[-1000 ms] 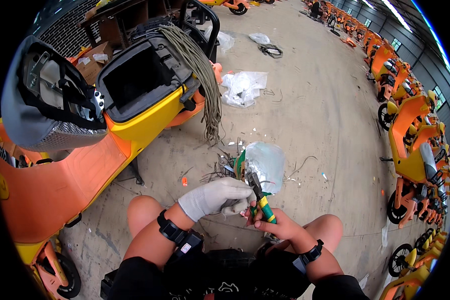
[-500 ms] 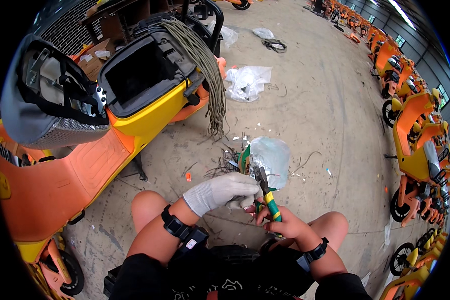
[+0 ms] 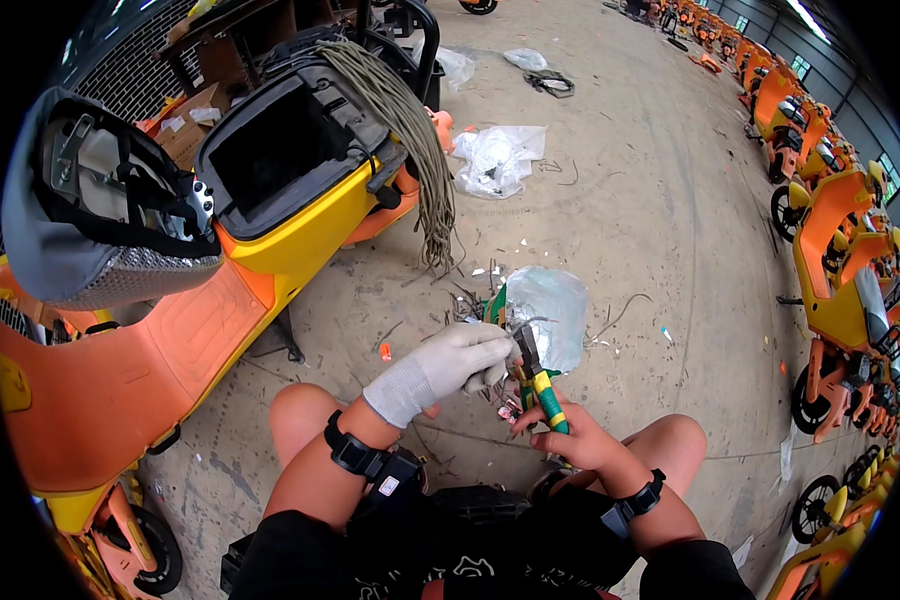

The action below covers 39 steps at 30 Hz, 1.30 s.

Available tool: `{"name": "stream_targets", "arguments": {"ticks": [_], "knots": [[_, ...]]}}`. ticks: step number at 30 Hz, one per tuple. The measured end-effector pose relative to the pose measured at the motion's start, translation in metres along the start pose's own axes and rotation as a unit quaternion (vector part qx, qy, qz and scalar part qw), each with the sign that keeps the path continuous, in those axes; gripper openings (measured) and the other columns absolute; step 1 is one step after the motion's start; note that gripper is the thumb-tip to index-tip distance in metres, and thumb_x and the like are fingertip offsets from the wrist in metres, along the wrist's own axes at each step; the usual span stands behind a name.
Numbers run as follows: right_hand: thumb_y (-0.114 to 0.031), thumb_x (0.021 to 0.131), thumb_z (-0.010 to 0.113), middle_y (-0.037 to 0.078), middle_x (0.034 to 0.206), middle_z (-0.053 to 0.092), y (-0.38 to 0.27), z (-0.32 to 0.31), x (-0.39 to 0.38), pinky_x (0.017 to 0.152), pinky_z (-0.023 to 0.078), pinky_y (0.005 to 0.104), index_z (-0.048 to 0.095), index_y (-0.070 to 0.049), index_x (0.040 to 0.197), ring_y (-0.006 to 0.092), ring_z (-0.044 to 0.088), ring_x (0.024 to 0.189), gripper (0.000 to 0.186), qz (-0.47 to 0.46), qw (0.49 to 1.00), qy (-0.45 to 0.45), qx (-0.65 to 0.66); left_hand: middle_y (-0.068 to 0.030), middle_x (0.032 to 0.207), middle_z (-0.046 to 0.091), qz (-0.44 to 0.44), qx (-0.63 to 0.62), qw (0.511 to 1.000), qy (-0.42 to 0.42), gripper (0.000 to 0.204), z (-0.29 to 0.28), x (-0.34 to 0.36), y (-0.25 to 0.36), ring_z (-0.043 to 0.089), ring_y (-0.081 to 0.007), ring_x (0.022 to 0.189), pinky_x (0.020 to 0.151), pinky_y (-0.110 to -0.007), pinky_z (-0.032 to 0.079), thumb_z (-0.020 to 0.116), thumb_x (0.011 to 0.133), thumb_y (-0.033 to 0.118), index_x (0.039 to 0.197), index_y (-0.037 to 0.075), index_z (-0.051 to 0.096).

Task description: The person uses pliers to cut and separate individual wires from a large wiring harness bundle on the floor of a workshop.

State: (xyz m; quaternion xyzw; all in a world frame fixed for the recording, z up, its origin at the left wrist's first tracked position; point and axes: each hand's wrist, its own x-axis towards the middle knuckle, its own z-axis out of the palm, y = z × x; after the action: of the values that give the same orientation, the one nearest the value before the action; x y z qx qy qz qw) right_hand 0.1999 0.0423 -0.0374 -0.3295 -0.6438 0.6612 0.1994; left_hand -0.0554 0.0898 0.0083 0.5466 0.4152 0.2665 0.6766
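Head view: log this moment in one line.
gloved left hand pinches thin wires | bare right hand grips green-yellow-handled pliers | clear plastic bag behind

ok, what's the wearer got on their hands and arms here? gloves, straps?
Left hand wears a light grey knit glove with a ribbed cuff; right hand is bare. Each wrist carries a black strap with a small black module, the left one bulkier and bearing a small white label. Both forearms are bare, no sleeves.
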Motion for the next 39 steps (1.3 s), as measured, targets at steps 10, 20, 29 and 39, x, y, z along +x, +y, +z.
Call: {"name": "stream_targets", "arguments": {"ticks": [10,20,29,39], "knots": [[-0.007,0.087,0.061,0.013,0.146,0.037,0.008,0.006,0.002,0.107,0.036,0.0358,0.066,0.0,0.115,0.0251,0.038,0.133,0.03,0.027,0.996,0.083,0.022,0.0008,0.082,0.059,0.003,0.002,1.0,0.028,0.034,0.012,0.008,-0.013,0.05,-0.0072,0.062,0.059,-0.021,0.045,0.044,0.101,0.032,0.109,0.005,0.063],[-0.028,0.099,0.055,0.025,0.138,0.04,0.032,0.005,0.005,0.104,0.038,0.0418,0.067,0.0,0.113,0.0351,0.042,0.127,0.033,-0.056,0.961,0.226,-0.149,0.0037,0.091,0.061,-0.022,-0.013,0.997,-0.078,0.033,0.031,0.014,-0.028,0.05,-0.0042,0.073,0.067,-0.022,0.045,0.048,0.102,0.034,0.11,0.008,0.066],[-0.01,0.094,0.063,0.012,0.118,0.061,0.027,-0.002,0.015,0.091,0.047,0.031,0.057,0.0,0.109,0.0186,0.06,0.103,0.019,0.011,0.958,0.28,-0.06,-0.0035,0.1,0.066,-0.001,-0.138,0.99,0.017,0.032,0.037,0.03,-0.063,0.058,-0.0124,0.095,0.09,-0.029,0.045,0.05,0.101,0.028,0.103,0.001,0.067],[-0.012,0.094,0.066,0.002,0.089,0.066,0.037,-0.004,0.01,0.063,0.043,0.0196,0.053,0.0,0.124,0.0053,0.057,0.074,0.036,0.141,0.943,0.171,0.247,-0.005,0.094,0.065,-0.127,-0.01,0.991,0.037,0.032,0.037,0.013,-0.013,0.056,-0.0105,0.079,0.067,-0.029,0.047,0.048,0.1,0.031,0.101,0.006,0.068]]}}
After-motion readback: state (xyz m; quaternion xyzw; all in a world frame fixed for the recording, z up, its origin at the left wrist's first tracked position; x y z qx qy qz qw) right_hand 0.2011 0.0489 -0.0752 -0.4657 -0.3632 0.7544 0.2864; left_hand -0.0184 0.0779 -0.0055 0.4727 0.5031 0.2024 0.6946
